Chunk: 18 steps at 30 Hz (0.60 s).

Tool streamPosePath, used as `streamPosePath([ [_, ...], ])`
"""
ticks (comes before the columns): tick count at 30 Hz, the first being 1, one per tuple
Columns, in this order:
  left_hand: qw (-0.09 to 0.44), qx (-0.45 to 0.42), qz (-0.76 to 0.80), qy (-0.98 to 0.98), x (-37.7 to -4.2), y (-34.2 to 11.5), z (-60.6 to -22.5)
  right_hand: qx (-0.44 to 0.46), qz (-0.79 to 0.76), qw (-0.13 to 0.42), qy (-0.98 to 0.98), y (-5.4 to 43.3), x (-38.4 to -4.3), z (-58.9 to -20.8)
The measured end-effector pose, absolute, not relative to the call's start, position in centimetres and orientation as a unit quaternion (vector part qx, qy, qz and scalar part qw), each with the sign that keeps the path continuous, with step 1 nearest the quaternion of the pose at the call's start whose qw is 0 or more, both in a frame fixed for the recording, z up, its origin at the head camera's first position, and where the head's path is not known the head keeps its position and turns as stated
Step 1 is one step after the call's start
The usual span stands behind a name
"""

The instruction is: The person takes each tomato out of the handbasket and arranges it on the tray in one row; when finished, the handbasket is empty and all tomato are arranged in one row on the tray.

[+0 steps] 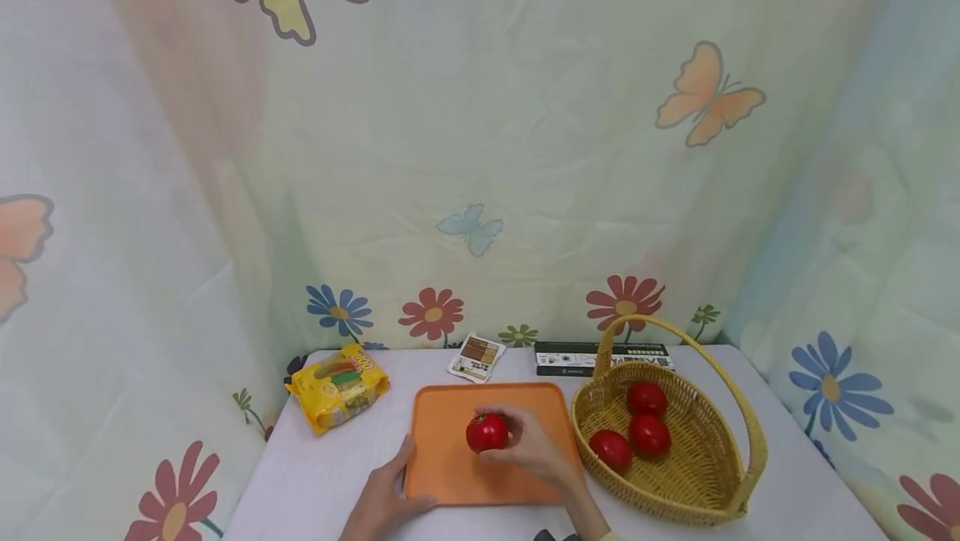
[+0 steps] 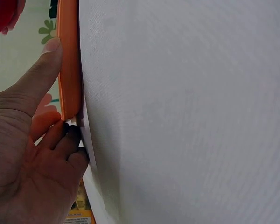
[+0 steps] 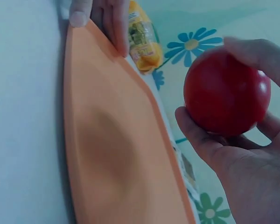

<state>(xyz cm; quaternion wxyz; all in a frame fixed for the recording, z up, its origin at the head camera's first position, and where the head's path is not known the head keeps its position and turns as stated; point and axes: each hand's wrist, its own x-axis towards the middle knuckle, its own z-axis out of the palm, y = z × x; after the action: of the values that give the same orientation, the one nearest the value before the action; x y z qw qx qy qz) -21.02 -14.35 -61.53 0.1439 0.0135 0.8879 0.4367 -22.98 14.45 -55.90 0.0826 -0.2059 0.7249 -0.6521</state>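
My right hand (image 1: 525, 445) holds a glossy red round fruit (image 1: 486, 433), much like a tomato, between thumb and fingers. In the right wrist view the fruit (image 3: 226, 91) is raised above the orange tray (image 3: 112, 93), which bears a soft shadow. Around the near left corner of that tray (image 1: 450, 483) lies my left hand (image 1: 386, 495), thumb along the front edge and fingers against the left edge. The left wrist view shows the thumb on the tray's side (image 2: 70, 60) and the other fingers bent at its corner.
Right of the tray stands a yellow wicker basket (image 1: 705, 449) with a tall handle, holding three red fruits (image 1: 650, 435). A yellow packet (image 1: 341, 388) lies at the back left. Behind the tray are a small sachet (image 1: 477, 358) and a long black box (image 1: 558, 359).
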Motion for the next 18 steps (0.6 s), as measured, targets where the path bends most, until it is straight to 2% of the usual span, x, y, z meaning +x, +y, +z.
streamPosePath([
  [5,0.144,0.014,0.433,0.890,-21.1,-14.4,-61.2,-0.190,-0.664,0.109,0.715,13.1,-23.2,-56.6],
  [12,0.158,-0.012,0.426,0.891,-21.3,-14.6,-61.5,-0.179,-0.647,0.096,0.735,10.9,-23.5,-58.0],
  [18,0.159,0.006,0.426,0.891,-21.5,-14.6,-61.8,-0.140,-0.603,0.079,0.781,9.6,-23.5,-59.1],
])
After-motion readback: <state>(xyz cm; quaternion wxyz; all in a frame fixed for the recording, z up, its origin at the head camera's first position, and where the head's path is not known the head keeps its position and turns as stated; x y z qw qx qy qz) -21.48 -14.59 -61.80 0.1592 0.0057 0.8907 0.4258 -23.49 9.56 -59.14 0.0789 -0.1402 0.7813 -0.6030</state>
